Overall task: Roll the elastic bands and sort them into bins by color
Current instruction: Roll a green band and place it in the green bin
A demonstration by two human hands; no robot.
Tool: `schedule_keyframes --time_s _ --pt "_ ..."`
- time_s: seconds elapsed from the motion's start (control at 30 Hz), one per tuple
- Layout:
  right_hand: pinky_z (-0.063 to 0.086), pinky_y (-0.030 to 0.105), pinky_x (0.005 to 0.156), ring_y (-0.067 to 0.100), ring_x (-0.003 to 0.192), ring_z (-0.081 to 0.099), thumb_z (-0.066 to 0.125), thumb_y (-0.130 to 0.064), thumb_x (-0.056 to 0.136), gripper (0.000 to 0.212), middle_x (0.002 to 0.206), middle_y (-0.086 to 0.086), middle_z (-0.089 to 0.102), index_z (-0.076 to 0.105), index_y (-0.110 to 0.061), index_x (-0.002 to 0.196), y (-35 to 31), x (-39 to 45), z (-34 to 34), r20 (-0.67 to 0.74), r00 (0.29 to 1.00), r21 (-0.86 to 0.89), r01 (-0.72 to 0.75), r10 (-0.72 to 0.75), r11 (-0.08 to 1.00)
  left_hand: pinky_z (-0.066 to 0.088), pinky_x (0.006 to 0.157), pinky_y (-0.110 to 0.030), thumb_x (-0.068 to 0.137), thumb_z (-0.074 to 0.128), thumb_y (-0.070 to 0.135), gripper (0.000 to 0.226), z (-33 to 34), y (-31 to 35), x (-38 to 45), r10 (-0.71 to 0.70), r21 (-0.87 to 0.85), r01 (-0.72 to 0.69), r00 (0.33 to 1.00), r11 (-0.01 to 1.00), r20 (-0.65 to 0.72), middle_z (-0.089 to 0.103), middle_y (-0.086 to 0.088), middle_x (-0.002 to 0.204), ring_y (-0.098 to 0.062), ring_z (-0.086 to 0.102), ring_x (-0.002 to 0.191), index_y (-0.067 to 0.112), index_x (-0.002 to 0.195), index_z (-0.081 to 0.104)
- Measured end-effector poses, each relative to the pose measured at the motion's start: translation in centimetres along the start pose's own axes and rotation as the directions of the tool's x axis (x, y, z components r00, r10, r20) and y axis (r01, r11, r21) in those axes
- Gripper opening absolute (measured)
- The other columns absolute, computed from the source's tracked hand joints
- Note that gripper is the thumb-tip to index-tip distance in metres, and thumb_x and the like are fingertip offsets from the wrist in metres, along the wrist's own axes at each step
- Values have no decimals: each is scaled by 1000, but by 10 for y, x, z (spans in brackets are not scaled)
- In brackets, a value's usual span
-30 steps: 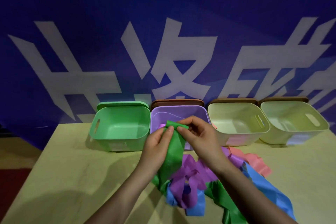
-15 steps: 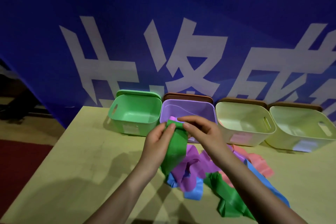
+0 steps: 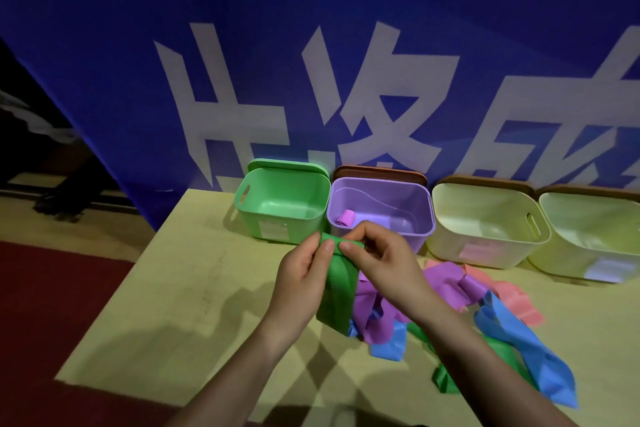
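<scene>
Green band point(image 3: 341, 282), top edge rolled, pinched by both hands point(image 3: 346, 263)

- Two bare forearms enter from the 6 o'clock edge, converging toward frame centre.
- Left hand point(image 3: 304, 282): no glove, ring or watch seen.
- Right hand point(image 3: 384, 262): likewise bare; wrist uncovered.
- No sleeve shows on either arm up to the frame edge.
- Nails look short and unpainted, though dim light makes this uncertain.
</scene>
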State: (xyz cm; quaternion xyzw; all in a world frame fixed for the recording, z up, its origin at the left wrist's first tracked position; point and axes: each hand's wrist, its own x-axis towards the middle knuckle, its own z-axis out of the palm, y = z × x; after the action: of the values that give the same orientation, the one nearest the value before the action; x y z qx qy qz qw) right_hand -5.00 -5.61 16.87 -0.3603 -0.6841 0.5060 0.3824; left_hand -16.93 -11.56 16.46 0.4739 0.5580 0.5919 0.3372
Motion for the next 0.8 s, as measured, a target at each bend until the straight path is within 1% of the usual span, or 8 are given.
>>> schedule_keyframes --time_s 0.1,0.2,0.23,0.3,0.4,0.53,0.63,0.8 --pt "34 22 56 6 57 40 62 -26 79 12 62 2 50 57 -20 70 -5 -5 4 -22 999 -45 49 -50 998 28 53 -23 89 51 31 31 -8 -4 -1 31 38 -31 999 999 17 36 12 57 -3 32 57 22 61 41" --pt "39 27 63 14 66 46 66 -24 77 7 70 9 57 64 -19 73 -6 -7 7 -61 998 91 2 3 996 43 68 -29 90 57 33 24 -12 -5 0 -130 -156 136 991 978 44 58 2 72 -11 52 72 17 72 59" --pt "40 27 66 17 69 48 69 -21 77 5 72 10 59 66 -19 73 -8 -7 8 -78 996 156 -17 30 988 48 78 -31 92 54 34 25 -12 -4 2 -232 -284 256 966 924 115 68 -2 86 -15 61 83 14 86 67" --pt "42 26 70 17 73 51 70 -8 83 13 74 8 60 68 -16 74 -9 -7 8 -120 990 257 -39 72 965 51 88 -38 88 38 49 54 -15 -2 6 -357 -441 470 878 764 318 70 -13 107 -24 67 95 9 113 64" --pt "45 16 69 6 71 57 64 0 86 14 72 -3 65 68 -9 76 -13 -8 5 -156 983 308 -42 94 950 56 80 -40 83 25 59 73 -19 1 11 -354 -368 580 775 726 524 70 -22 101 -32 69 85 6 122 57" --pt "45 13 66 2 67 57 63 2 85 16 69 -7 66 68 -10 74 -16 -7 -2 -178 980 290 -39 94 956 54 84 -41 90 28 58 70 -17 2 14 -341 -332 666 671 668 659 67 -30 98 -39 66 91 3 123 58" --pt "47 18 68 8 71 58 64 1 85 16 72 -4 67 69 -11 76 -18 -4 -8 -193 977 263 -43 96 964 51 87 -45 93 37 45 52 -12 0 18 -311 -364 668 670 649 674 68 -26 91 -35 67 85 8 112 69" --pt "41 19 59 9 61 48 67 -2 85 17 64 -3 60 69 -18 80 -16 -5 -21 -281 958 159 -9 54 987 58 75 -40 85 50 23 34 5 -3 20 -351 -333 603 739 725 575 69 -27 93 -35 69 83 0 104 65"
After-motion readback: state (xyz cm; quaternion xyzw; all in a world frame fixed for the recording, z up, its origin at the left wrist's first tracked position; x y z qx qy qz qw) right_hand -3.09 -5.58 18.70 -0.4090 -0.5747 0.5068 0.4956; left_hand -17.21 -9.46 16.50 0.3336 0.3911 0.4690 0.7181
